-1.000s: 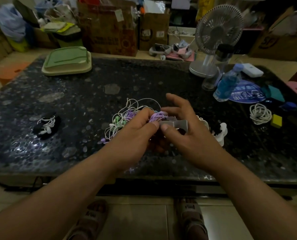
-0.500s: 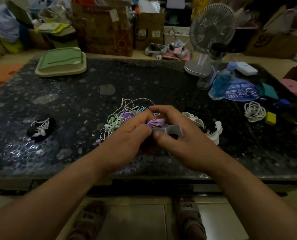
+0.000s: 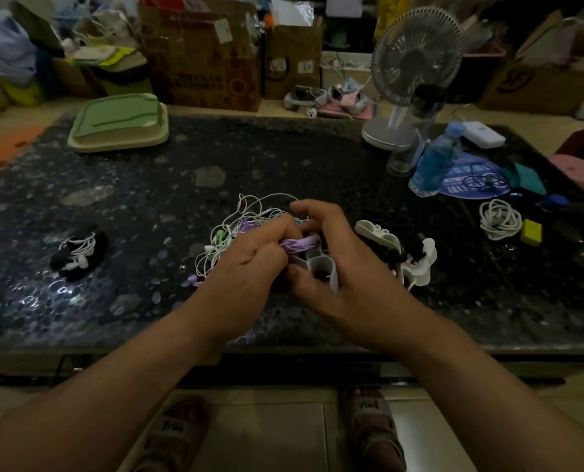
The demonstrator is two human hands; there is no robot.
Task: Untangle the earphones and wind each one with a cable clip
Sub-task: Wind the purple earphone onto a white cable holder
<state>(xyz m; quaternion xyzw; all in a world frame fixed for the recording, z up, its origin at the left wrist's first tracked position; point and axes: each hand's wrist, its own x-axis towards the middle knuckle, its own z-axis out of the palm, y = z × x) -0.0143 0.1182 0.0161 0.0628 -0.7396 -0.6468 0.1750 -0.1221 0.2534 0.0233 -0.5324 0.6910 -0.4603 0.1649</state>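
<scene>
- Thumb and curled fingers of my left hand [image 3: 249, 264] pinched the purple earphone bundle [image 3: 300, 243], a short, tightly wound coil held just above the bench [image 3: 283, 158], near its front edge.
- My right hand [image 3: 348, 267] was clamped on a grey cable clip [image 3: 321, 267], with the thumb under it and the fingers curled over the top. The clip sat right below the purple earphone bundle and touched it.
- Both hands were pressed close together, fingers meeting around the bundle and the clip.
- Behind my left hand lay the tangle [image 3: 236, 226] of white, green and purple earphone cords, with thin white loops spilling toward the far side. I could not tell whether the bundle in my fingers was joined to it.
- Just to the right of my right hand sat a heap of spare clips [image 3: 403, 253], white and black ones mixed.
- Well off to the left, a white earphone set [image 3: 79, 253] lay by itself, wound on a black clip.
- Far to the right rested a coiled white cable [image 3: 500, 219], with a yellow block [image 3: 531, 232] just beside it.
- At the back right stood a blue bottle [image 3: 435, 165] and a fan [image 3: 413, 63]. At the back left lay a green tray [image 3: 120, 124].
</scene>
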